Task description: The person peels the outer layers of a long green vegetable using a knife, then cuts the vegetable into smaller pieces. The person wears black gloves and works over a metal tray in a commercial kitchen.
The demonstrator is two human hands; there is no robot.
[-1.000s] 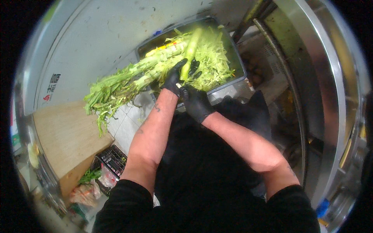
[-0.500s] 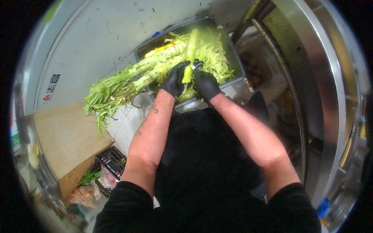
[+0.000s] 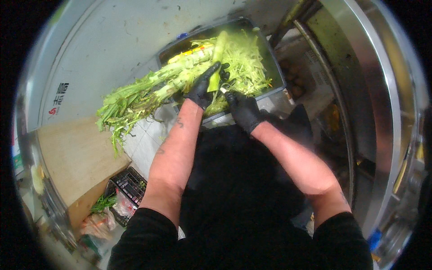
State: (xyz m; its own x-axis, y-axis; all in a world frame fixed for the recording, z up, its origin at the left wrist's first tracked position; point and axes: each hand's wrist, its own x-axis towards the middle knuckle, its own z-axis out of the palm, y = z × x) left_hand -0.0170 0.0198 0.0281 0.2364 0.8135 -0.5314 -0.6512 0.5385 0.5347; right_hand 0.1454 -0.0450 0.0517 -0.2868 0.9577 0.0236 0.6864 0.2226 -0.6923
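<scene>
My left hand (image 3: 203, 87), in a black glove, is wrapped round a pale green, peeled-looking celtuce stem (image 3: 219, 48). The stem points away from me over a grey bin (image 3: 281, 84). Just right of its near end, my right hand (image 3: 245, 110), also gloved in black, is closed on a small tool with a whitish part (image 3: 223, 90), probably a peeler; its blade cannot be made out. A heap of pale green peelings (image 3: 246, 63) fills the bin's right side. Leafy celtuce stalks (image 3: 177, 82) lie across its left rim, their leaves (image 3: 112, 110) hanging outside.
Behind the bin and to the left stands a large pale grey panel (image 3: 117, 40). At lower left are a light brown board (image 3: 76, 153), a black plastic crate (image 3: 129, 188) and plastic bags (image 3: 96, 225). A metal counter edge (image 3: 380, 67) curves along the right.
My right hand has drawn back toward me and slightly right with the small tool, to beyond the stem's near end. The stem has shifted slightly left and away in my left hand.
</scene>
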